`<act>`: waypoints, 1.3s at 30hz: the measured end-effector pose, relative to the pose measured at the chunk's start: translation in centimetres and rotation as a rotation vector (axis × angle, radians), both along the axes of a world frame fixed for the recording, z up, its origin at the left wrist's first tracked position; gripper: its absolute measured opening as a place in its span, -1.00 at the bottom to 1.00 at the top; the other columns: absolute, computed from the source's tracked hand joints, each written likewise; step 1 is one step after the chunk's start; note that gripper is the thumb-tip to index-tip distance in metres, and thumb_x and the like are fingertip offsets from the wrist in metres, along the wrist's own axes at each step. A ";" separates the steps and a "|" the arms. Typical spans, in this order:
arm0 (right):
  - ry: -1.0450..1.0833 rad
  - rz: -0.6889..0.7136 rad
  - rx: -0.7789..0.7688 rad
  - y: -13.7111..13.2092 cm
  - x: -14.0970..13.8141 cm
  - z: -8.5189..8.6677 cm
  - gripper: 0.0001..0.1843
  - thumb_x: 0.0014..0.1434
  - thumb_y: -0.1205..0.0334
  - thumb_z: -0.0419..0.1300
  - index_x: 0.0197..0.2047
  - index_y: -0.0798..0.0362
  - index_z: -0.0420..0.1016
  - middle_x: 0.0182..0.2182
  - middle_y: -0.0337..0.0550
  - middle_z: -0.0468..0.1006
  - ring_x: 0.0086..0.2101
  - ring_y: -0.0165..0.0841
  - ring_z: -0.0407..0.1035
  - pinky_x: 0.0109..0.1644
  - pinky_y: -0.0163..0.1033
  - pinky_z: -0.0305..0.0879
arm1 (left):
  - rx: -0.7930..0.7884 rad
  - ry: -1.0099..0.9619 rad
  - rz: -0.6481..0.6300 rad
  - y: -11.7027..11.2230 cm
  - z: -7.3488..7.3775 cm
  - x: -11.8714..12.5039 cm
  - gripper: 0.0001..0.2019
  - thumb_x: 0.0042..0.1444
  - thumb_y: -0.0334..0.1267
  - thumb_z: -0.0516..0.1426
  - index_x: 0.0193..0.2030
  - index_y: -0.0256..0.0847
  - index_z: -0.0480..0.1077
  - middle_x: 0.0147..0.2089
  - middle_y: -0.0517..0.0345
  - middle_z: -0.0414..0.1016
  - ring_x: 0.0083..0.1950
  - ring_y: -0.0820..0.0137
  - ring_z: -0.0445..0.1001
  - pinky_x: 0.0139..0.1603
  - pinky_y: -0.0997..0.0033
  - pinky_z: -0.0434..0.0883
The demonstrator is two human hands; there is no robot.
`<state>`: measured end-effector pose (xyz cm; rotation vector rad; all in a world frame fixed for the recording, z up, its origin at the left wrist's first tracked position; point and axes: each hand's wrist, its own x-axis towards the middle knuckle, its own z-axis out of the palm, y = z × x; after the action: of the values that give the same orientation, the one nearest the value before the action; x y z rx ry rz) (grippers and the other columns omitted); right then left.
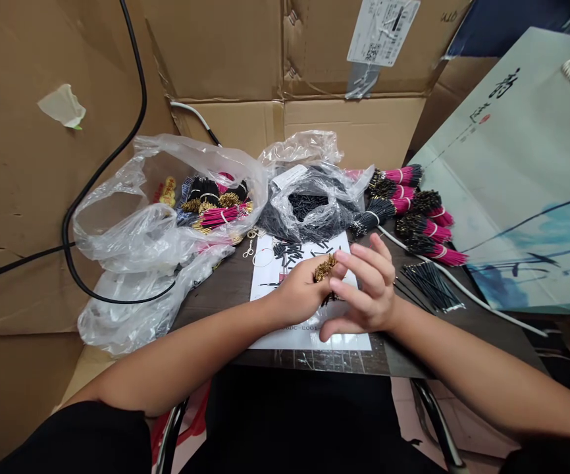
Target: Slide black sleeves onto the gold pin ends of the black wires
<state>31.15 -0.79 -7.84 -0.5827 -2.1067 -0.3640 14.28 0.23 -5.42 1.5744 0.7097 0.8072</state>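
Observation:
My left hand point(295, 293) pinches a small bundle of gold-tipped wires point(325, 268) over a white paper sheet point(305, 337). My right hand point(364, 289) curls against the bundle from the right, and its fingers hide the lower end. I cannot tell whether this hand grips the wires. Short black wire pieces point(287, 253) lie on the sheet just beyond my left hand. To the right of my right hand lies a loose sheaf of black wires point(430, 286). Farther back are several wire bundles bound in pink point(426, 229).
A clear plastic bag of black wires point(309, 210) and another of mixed bundles point(210, 214) stand at the back of the dark table point(216, 296). Cardboard point(33, 197) lines the left and back. A black cable point(102, 164) crosses it. A printed paper bag point(526, 178) leans at right.

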 end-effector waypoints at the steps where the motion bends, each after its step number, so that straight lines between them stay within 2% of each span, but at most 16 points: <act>1: 0.013 -0.024 0.039 0.2 -0.1 0.0 -0.01 -0.19 -0.48 0.18 0.23 -0.16 0.17 0.19 -0.11 0.27 0.13 -0.05 0.20 0.29 0.28 0.02 | 0.006 -0.017 0.007 0.0 0.1 0.0 -0.59 0.20 0.08 0.02 -0.33 -0.32 0.27 -0.40 0.16 0.33 -0.31 0.50 0.32 -0.19 0.48 0.34; 3: 0.002 -0.040 -0.011 0.5 -0.3 0.1 0.14 -0.16 -0.46 0.17 0.34 -0.02 -0.03 0.29 0.01 0.11 0.17 -0.01 0.16 0.30 0.28 0.00 | -0.006 -0.049 0.014 -0.1 0.5 0.0 -0.63 0.21 0.02 0.03 -0.33 -0.32 0.27 -0.37 0.15 0.37 -0.28 0.49 0.34 -0.16 0.48 0.34; 6: -0.037 0.000 -0.129 0.8 -0.5 0.2 0.17 -0.08 -0.36 0.21 0.39 0.07 -0.19 0.31 0.09 0.06 0.22 0.00 0.11 0.31 0.28 -0.01 | -0.080 -0.082 -0.021 -0.3 0.8 -0.1 -0.63 0.23 0.00 0.02 -0.35 -0.33 0.26 -0.40 0.14 0.39 -0.35 0.53 0.37 -0.28 0.55 0.34; 10: -0.032 0.097 -0.228 1.0 -0.5 0.3 0.23 -0.09 -0.24 0.30 0.40 0.15 -0.28 0.32 0.17 0.01 0.25 0.01 0.07 0.32 0.23 0.01 | -0.134 -0.072 -0.057 -0.3 0.5 -0.2 -0.60 0.25 0.03 -0.02 -0.38 -0.32 0.23 -0.56 0.25 0.28 -0.54 0.63 0.28 -0.47 0.62 0.26; 13: -0.022 0.148 -0.244 1.0 -0.5 0.4 0.26 -0.13 -0.23 0.33 0.40 0.10 -0.31 0.34 0.13 -0.07 0.26 0.02 0.03 0.32 0.25 -0.01 | -0.143 -0.088 -0.075 -0.2 0.0 -0.2 -0.61 0.24 0.05 -0.02 -0.35 -0.30 0.21 -0.60 0.30 0.22 -0.60 0.65 0.22 -0.54 0.63 0.21; 16: -0.035 0.206 -0.248 0.9 -0.4 0.5 0.29 -0.15 -0.24 0.34 0.40 0.05 -0.33 0.36 0.10 -0.13 0.27 0.04 0.00 0.31 0.25 0.00 | -0.079 -0.068 -0.068 0.0 0.0 -0.2 -0.62 0.22 0.05 0.01 -0.36 -0.29 0.20 -0.64 0.33 0.17 -0.62 0.64 0.17 -0.55 0.61 0.18; 20: 0.041 0.209 -0.258 0.8 -0.2 0.6 0.26 -0.12 -0.25 0.31 0.40 0.05 -0.34 0.37 0.08 -0.17 0.28 0.06 -0.04 0.30 0.26 0.03 | 0.054 0.077 -0.015 0.2 0.7 -0.5 -0.64 0.23 -0.05 0.02 -0.46 -0.30 0.17 -0.61 0.29 0.16 -0.54 0.64 0.14 -0.48 0.61 0.17; 23: 0.112 0.178 -0.311 0.7 0.0 0.7 0.15 0.01 -0.26 0.21 0.40 0.10 -0.34 0.34 0.12 -0.03 0.28 0.05 -0.02 0.30 0.28 0.00 | 0.147 0.159 0.026 0.3 0.6 -0.7 -0.64 0.22 -0.13 0.03 -0.52 -0.32 0.15 -0.57 0.28 0.16 -0.51 0.65 0.11 -0.48 0.62 0.13; 26: 0.060 0.213 -0.357 0.6 -0.1 0.6 0.13 0.04 -0.22 0.20 0.40 0.15 -0.33 0.28 0.14 0.12 0.26 0.01 0.03 0.30 0.24 0.05 | 0.151 0.196 0.090 0.3 0.0 -0.7 -0.63 0.19 -0.08 0.05 -0.50 -0.33 0.20 -0.58 0.27 0.17 -0.53 0.65 0.11 -0.52 0.61 0.11; 31: 0.025 0.225 -0.361 0.7 -0.2 0.7 0.07 0.04 -0.22 0.20 0.38 0.21 -0.17 0.27 0.13 0.14 0.27 0.01 0.01 0.29 0.20 0.10 | 0.152 0.194 0.163 0.1 -0.6 -0.6 -0.63 0.18 -0.07 0.06 -0.49 -0.35 0.27 -0.59 0.24 0.22 -0.55 0.64 0.18 -0.56 0.63 0.12; 36: -0.028 0.245 -0.379 0.6 0.2 1.1 -0.05 0.10 -0.29 0.08 0.34 0.21 0.01 0.26 0.12 0.18 0.26 0.00 0.02 0.29 0.21 0.09 | 0.030 0.207 0.075 0.3 -1.0 -0.5 -0.63 0.21 -0.06 0.03 -0.43 -0.36 0.34 -0.65 0.24 0.26 -0.67 0.64 0.21 -0.67 0.64 0.11; 38: -0.011 0.248 -0.344 0.4 0.4 1.2 -0.09 0.12 -0.32 0.02 0.33 0.16 0.07 0.23 0.07 0.24 0.24 -0.02 0.08 0.29 0.23 0.06 | 0.122 0.173 0.008 0.2 -1.2 -0.2 -0.70 0.20 -0.13 0.05 -0.36 -0.37 0.39 -0.57 0.18 0.37 -0.56 0.58 0.34 -0.56 0.62 0.26; 39: 0.012 0.247 -0.317 0.2 0.5 1.1 -0.09 0.12 -0.34 0.00 0.32 0.13 0.08 0.22 0.04 0.26 0.23 -0.02 0.11 0.30 0.24 0.05 | 0.187 0.143 -0.026 0.0 -1.4 -0.1 -0.74 0.18 -0.17 0.07 -0.30 -0.38 0.41 -0.47 0.13 0.44 -0.45 0.53 0.43 -0.45 0.58 0.36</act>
<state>31.63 -0.59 -6.70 -0.4936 -2.2097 0.1157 14.19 0.25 -6.78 1.8210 0.7310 0.7645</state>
